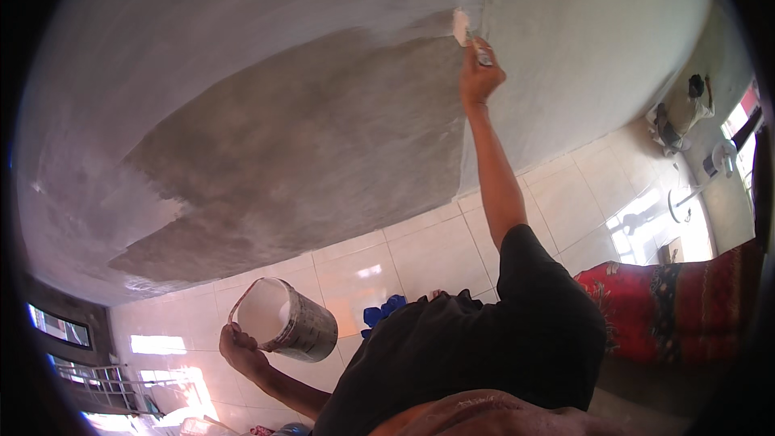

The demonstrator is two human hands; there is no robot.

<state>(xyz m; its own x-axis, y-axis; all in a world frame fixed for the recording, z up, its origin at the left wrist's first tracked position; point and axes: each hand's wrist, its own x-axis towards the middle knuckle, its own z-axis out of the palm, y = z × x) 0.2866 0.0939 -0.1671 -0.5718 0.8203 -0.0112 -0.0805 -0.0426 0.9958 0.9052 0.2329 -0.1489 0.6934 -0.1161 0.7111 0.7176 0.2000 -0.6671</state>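
My right hand (482,78) is raised against the wall, closed round the handle of a paintbrush (461,26). Pale paint covers the bristles, which seem to touch the wall close to a vertical corner line. Down at the lower left, my left hand (240,347) grips the rim or handle of a paint bucket (313,329); which of the two is hard to tell. The bucket tilts, showing whitish paint inside. On the wall, a darker grey unpainted patch (323,137) lies between lighter painted areas (266,8).
A tiled floor (428,254) runs along the wall's foot. Blue crumpled material (383,310) lies below me. Red patterned cloth (694,307) covers something at right, near a standing fan (721,158). Another person (684,115) is at the far right wall. A metal rack (101,379) stands lower left.
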